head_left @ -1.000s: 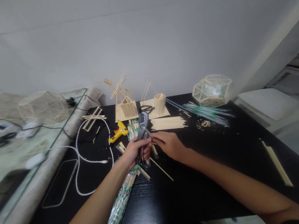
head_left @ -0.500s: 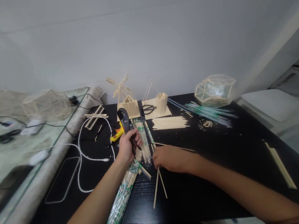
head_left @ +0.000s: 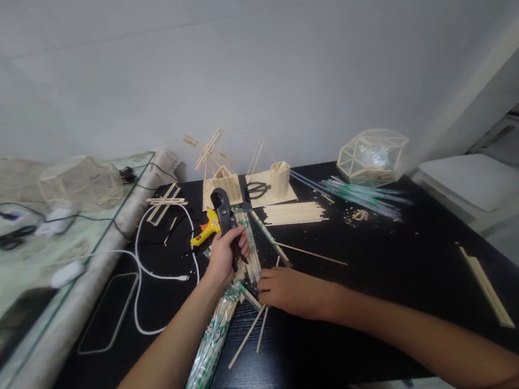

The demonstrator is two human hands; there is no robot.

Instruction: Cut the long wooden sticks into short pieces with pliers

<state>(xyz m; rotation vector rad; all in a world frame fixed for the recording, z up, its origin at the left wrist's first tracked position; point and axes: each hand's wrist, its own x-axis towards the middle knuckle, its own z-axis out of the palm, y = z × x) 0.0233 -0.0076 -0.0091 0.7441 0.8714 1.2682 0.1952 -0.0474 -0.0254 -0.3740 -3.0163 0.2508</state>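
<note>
My left hand (head_left: 229, 252) is closed round the handles of a black hand cutter (head_left: 221, 202), whose curved head points up and away. Low over the table, my right hand (head_left: 279, 287) grips thin wooden sticks (head_left: 248, 338); two ends stick out toward me, crossing near the fingers. The fingertips are partly hidden. Wrapped chopsticks (head_left: 248, 239) lie beyond and between the hands. A long plastic-wrapped bundle of chopsticks (head_left: 211, 343) runs beside my left forearm. One loose stick (head_left: 313, 254) lies past my right hand.
Left of the cutter lies a yellow glue gun (head_left: 205, 230). Behind stand a stick house model (head_left: 227, 187) and a round stick cup (head_left: 281, 178), with black scissors (head_left: 257, 188). A row of sticks (head_left: 294, 213), empty wrappers (head_left: 367, 195) and a white cable (head_left: 140, 264) surround the work.
My right hand has moved slightly left and toward me, and its sticks now slant further left. One stick now lies apart beyond it. My left hand with the cutter has barely shifted.
</note>
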